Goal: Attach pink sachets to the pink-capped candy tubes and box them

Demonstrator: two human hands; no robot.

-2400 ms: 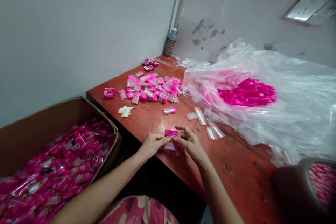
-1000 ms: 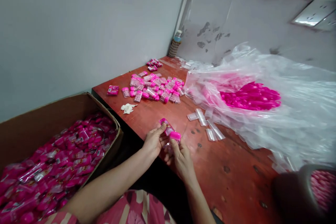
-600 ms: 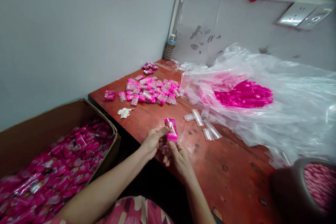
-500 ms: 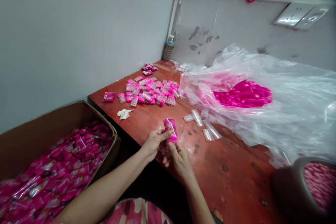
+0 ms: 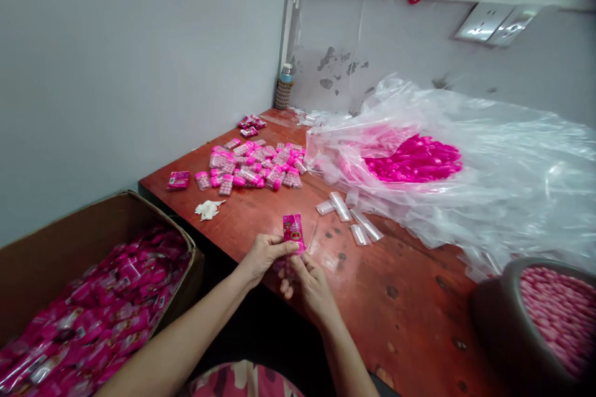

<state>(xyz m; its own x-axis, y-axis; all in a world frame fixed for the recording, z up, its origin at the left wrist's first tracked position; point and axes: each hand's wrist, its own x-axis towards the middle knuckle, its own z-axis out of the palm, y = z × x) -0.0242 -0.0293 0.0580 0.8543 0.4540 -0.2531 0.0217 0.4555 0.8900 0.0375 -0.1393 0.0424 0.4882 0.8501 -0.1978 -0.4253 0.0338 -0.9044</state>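
Over the table's front edge, a flat pink printed plastic sleeve (image 5: 293, 227) stands up from between my two hands. My left hand (image 5: 266, 257) pinches its lower end with thumb and fingers. My right hand (image 5: 313, 282) is closed just below, around a small clear candy container with a pink cap, mostly covered by the fingers. Whether the cap sits inside the sleeve or only against it, I cannot tell. Farther back lies a pile of similar pink-capped candy containers (image 5: 251, 164). Another pink sleeve (image 5: 178, 180) lies left of the pile.
On the left stands a cardboard box (image 5: 190, 242) of pink wrapped packs. Several clear empty tubes (image 5: 340, 206) lie right of my hands. Behind them, a large plastic bag (image 5: 493, 198) holds pink caps. A dark pot (image 5: 496, 310) of pink candies stands at the right.
The view has shifted slightly right, so things appear farther left. The sleeve has turned more upright and flat in my hands; both hands keep their grip.
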